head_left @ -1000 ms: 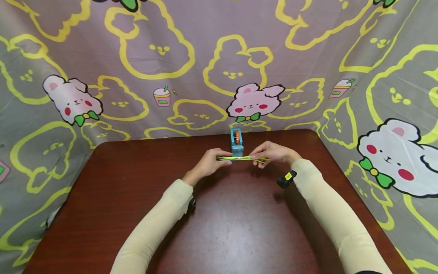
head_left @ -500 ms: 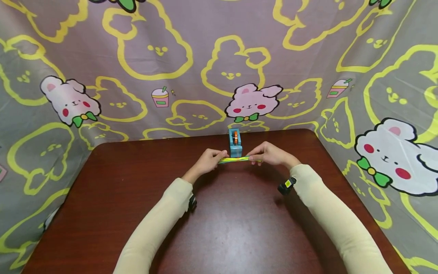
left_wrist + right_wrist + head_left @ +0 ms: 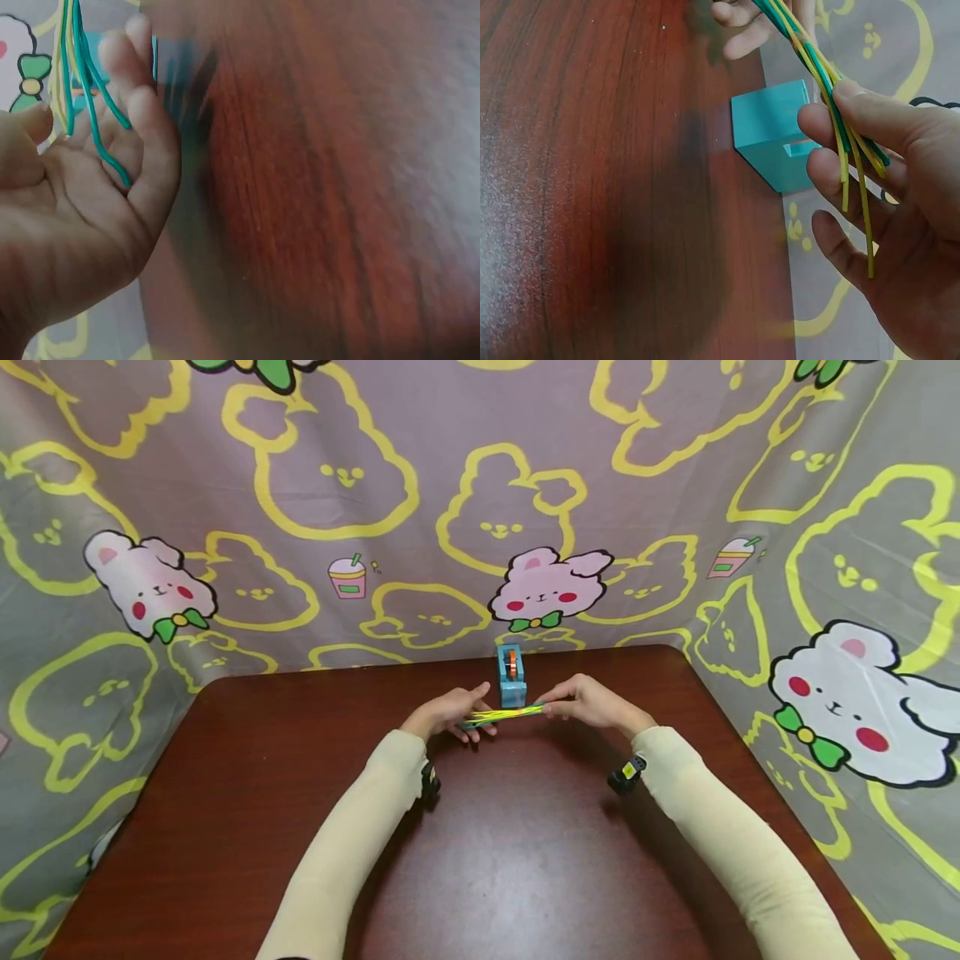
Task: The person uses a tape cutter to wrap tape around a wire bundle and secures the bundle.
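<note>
A bundle of thin yellow and green wires [image 3: 508, 713] spans the space between my hands, above the table. My right hand [image 3: 590, 700] pinches its right part between thumb and fingertips; in the right wrist view, loose ends of the wires [image 3: 829, 82] fan out across the fingers. My left hand [image 3: 452, 710] is at the other end with its thumb raised and fingers spread. In the left wrist view, the green ends hang before the palm of the left hand [image 3: 90, 206] and seem to touch its fingers, without a grip.
Just behind the bundle, a blue tape dispenser [image 3: 513, 695] with an orange roll stands at the table's back edge. The brown table [image 3: 300, 793] meets a cartoon-print curtain [image 3: 420, 552] at the back and sides.
My left hand has let go of the bundle's left end and spread its fingers, and that end now sits a little lower. The right hand keeps its pinch, nearly in place.
</note>
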`<action>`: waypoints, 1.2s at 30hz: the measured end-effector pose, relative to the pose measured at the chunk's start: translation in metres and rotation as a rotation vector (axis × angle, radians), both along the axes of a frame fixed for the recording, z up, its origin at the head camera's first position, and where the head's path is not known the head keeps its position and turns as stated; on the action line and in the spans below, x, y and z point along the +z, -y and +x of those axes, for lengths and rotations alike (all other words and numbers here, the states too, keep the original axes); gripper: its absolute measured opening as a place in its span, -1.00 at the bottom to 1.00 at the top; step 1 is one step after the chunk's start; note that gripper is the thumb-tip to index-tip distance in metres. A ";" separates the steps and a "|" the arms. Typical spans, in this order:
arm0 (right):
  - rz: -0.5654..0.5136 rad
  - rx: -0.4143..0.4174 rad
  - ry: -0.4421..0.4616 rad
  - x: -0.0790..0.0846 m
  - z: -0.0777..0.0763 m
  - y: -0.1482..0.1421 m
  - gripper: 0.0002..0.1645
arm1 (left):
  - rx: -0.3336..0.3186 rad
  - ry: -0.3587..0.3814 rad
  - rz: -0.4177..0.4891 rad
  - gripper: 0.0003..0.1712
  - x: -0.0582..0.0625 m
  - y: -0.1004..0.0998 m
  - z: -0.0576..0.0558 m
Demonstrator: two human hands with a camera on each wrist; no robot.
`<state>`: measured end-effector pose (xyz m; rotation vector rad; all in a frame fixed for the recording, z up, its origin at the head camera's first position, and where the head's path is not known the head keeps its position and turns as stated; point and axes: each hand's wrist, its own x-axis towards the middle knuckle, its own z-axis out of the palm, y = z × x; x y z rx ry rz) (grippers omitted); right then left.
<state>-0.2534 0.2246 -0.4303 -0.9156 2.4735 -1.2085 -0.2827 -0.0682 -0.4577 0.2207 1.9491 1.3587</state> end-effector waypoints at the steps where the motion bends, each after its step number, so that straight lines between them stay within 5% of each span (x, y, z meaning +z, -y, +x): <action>1: -0.003 -0.001 -0.010 -0.001 0.000 0.000 -0.77 | -0.013 0.036 -0.004 -0.17 0.000 0.000 -0.002; 6: -0.009 -0.019 -0.039 -0.003 0.001 0.001 -0.76 | -0.069 0.158 -0.007 -0.22 -0.001 -0.002 -0.006; 14: -0.005 -0.026 -0.123 -0.007 0.004 0.002 -0.74 | -0.119 0.196 0.016 -0.32 0.004 -0.003 -0.006; 24: 0.052 -0.063 -0.170 -0.007 0.006 0.005 -0.74 | -0.180 0.043 -0.016 -0.51 0.015 0.000 0.001; 36: 0.117 -0.135 -0.170 -0.002 0.008 0.004 -0.61 | -0.095 -0.125 -0.040 -0.59 0.018 0.001 0.009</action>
